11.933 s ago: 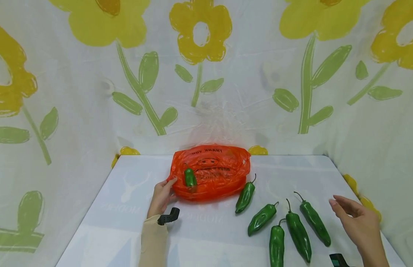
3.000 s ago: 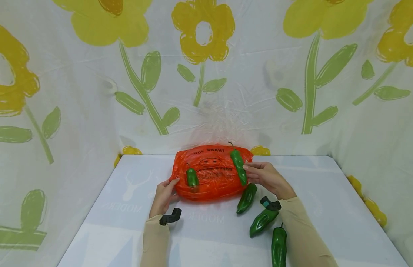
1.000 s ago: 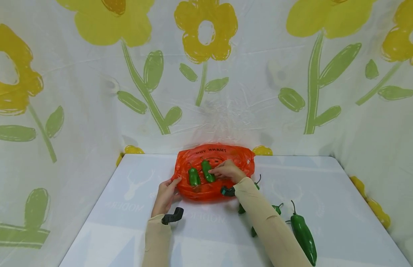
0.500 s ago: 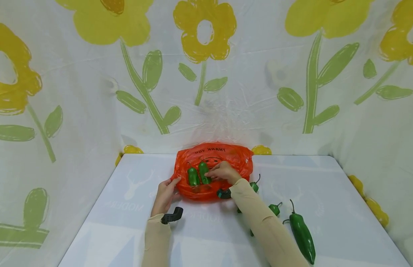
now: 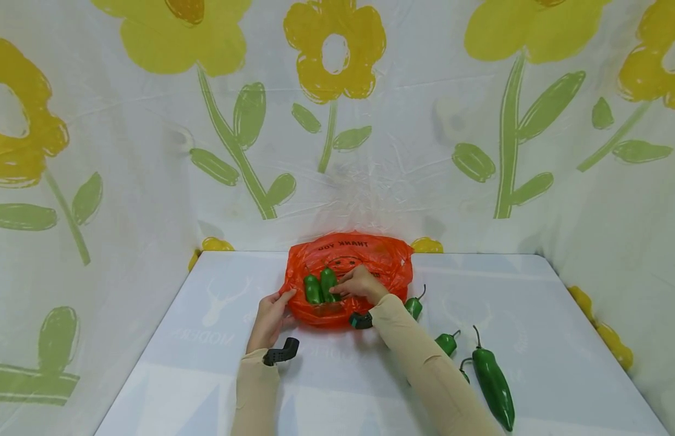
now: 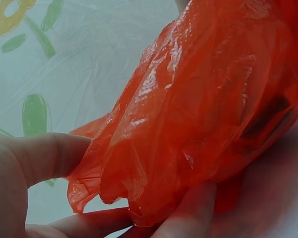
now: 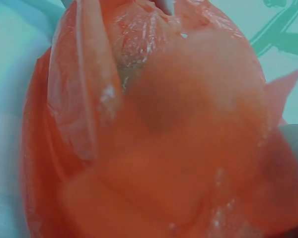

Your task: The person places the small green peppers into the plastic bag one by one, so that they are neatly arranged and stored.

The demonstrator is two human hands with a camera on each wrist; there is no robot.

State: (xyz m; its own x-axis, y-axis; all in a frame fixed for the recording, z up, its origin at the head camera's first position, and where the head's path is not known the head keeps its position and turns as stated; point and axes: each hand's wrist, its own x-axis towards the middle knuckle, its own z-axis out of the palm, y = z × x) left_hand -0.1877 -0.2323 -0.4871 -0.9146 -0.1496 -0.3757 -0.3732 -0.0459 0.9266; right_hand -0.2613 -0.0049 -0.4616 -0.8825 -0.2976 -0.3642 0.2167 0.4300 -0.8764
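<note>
An orange-red plastic bag (image 5: 394,260) lies at the back of the table with its mouth facing me. My left hand (image 5: 269,321) pinches the bag's left edge; in the left wrist view the thumb is on one side of the crinkled film (image 6: 188,109) and fingers are beneath. Reaching into the mouth, my right hand (image 5: 364,283) holds a green chili pepper (image 5: 328,282) with its fingertips. Another green pepper (image 5: 312,290) stands close on its left, inside the bag. In the right wrist view the blurred bag film (image 7: 164,148) hides the fingers and pepper.
Several loose green peppers lie on the white table (image 5: 190,363) to the right: a whole one (image 5: 493,387) near the front, others partly behind the right sleeve (image 5: 430,363), such as a pepper (image 5: 414,307) beside the bag. A flowered curtain (image 5: 402,151) surrounds the table.
The right hand, earlier raised on the right, has brought a pepper from the table into the bag and moved it left and lower, against the first pepper. The left hand keeps its hold.
</note>
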